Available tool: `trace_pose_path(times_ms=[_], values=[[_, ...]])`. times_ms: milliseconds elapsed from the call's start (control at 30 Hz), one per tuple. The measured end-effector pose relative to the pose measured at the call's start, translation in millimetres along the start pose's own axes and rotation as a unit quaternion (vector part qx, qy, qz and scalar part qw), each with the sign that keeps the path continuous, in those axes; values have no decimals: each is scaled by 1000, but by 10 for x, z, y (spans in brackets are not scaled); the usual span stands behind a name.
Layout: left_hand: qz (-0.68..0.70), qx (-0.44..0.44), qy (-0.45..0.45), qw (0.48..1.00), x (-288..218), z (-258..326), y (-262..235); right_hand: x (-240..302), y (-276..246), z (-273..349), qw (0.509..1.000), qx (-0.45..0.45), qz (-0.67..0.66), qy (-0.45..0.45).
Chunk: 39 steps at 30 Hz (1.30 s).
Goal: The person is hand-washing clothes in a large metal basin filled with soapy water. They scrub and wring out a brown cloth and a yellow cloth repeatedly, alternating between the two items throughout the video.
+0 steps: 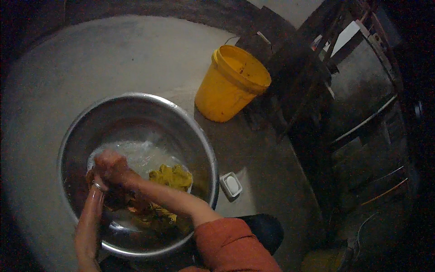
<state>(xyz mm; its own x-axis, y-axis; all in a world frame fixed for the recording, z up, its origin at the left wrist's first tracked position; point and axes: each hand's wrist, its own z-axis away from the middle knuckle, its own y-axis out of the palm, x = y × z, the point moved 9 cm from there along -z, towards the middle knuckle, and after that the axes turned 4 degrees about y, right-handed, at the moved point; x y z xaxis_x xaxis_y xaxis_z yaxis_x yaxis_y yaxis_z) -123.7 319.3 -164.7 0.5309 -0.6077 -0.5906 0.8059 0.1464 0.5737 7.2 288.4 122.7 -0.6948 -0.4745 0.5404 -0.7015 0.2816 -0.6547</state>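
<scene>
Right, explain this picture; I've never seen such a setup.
There is no machine here: these are a person's own bare left hand and right hand, seen from above by a wide fisheye camera worn on the head. The lens bends straight edges. Both hands meet inside a large, round, silvery metal basin holding water and crumpled yellow cloth; blur hides what, if anything, they grip. On the grey floor beside it sit a small white rectangular dish with a white oval bar in it, and a round yellow bucket.

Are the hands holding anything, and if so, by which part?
Cannot tell: the left hand and right hand meet, blurred, over the basin, hiding anything between them.
</scene>
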Motion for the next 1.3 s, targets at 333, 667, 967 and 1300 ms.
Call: trace_pose_path(times_ms=[333,667,967,1300], values=[[-86,144,9,986,-356,835,1352,-1556,-356,168,908,90,226,340],[-85,35,41,995,-291,338,519,379,212,386,991,57,-109,-47],[-41,169,60,983,-374,655,1375,-1109,-74,-110,983,14,6,180],[0,145,-11,989,-120,571,1438,-1607,467,403,951,167,-97,240]])
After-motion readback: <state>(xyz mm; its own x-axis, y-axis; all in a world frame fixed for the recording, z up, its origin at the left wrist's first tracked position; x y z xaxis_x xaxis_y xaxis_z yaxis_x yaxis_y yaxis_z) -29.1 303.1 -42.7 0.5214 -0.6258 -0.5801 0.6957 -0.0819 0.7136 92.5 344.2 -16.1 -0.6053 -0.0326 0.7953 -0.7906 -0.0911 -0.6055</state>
